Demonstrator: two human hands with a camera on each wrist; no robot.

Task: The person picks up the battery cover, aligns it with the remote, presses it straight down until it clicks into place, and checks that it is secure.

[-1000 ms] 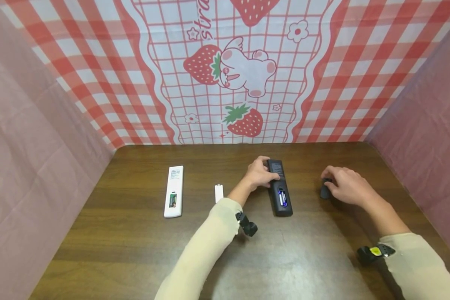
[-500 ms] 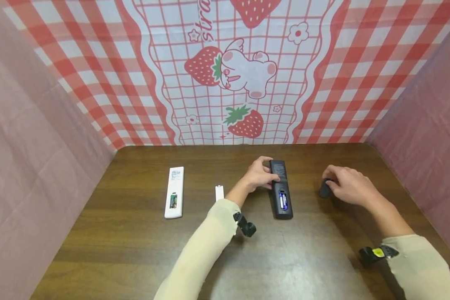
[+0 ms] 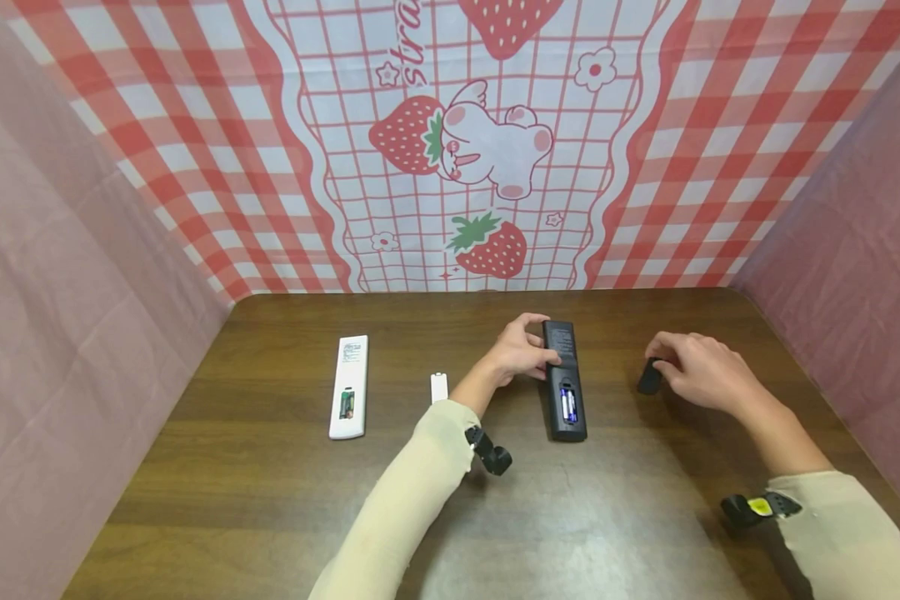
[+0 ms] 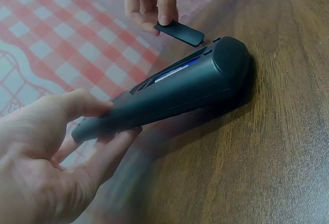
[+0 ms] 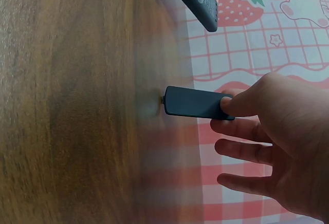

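My left hand (image 3: 516, 352) grips the far end of a black remote control (image 3: 562, 367), thumb on top and fingers beneath. The remote lies back side up, its battery compartment uncovered with blue-and-silver batteries (image 3: 568, 406) inside. In the left wrist view the gripped end of the remote (image 4: 180, 88) looks raised off the table. Off to the right, my right hand (image 3: 699, 372) pinches a small black battery cover (image 3: 649, 377) between thumb and forefinger. The right wrist view shows the cover (image 5: 195, 102) apart from the remote, its other fingers spread below.
A white remote control (image 3: 349, 375) lies back side up on the left of the wooden table (image 3: 217, 483), batteries showing in its open compartment. Its white battery cover (image 3: 438, 386) lies beside my left forearm, partly hidden. A red-and-white checked cloth (image 3: 225, 167) hangs behind the table.
The black remote and my left hand have shifted slightly to the right. The black cover has turned a little in my right hand, which has barely moved.
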